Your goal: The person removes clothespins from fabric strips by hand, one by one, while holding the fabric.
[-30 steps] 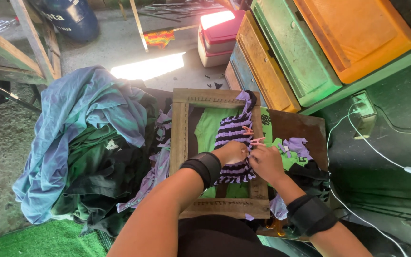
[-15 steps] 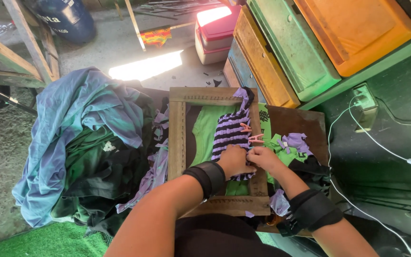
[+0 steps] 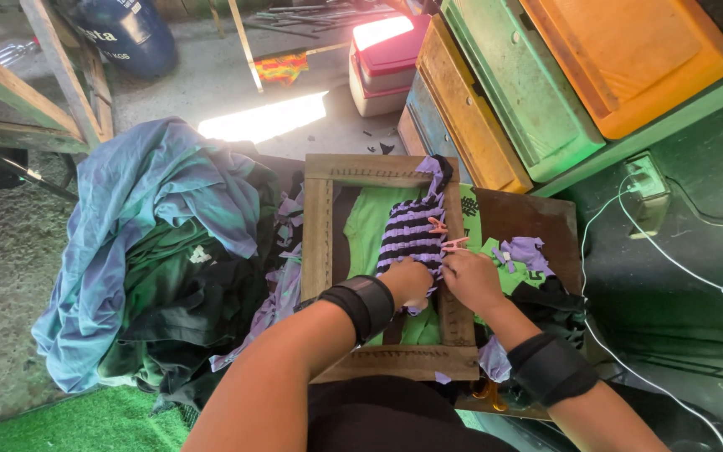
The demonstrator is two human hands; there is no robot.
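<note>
A square wooden weaving frame [image 3: 318, 243] lies in front of me with a band of purple and black woven cloth strips [image 3: 412, 230] stretched along its right side. My left hand [image 3: 407, 280] presses on the lower end of the weave, fingers closed on the strips. My right hand [image 3: 470, 278] sits beside it on the frame's right bar, pinching a strip at the weave's edge. Both wrists wear black bands. Orange clips [image 3: 445, 234] are fastened at the weave's right edge. Green fabric [image 3: 370, 222] lies under the frame.
A heap of blue, green and black cloth [image 3: 152, 251] lies at left. Loose purple strips [image 3: 525, 251] rest on a brown board at right. Green, orange and blue crates [image 3: 537, 92] are stacked behind. A white cable [image 3: 671, 259] runs from a wall socket.
Both hands stay at the lower end of the weave and have shifted only slightly along the frame's right bar. The view has tilted a little.
</note>
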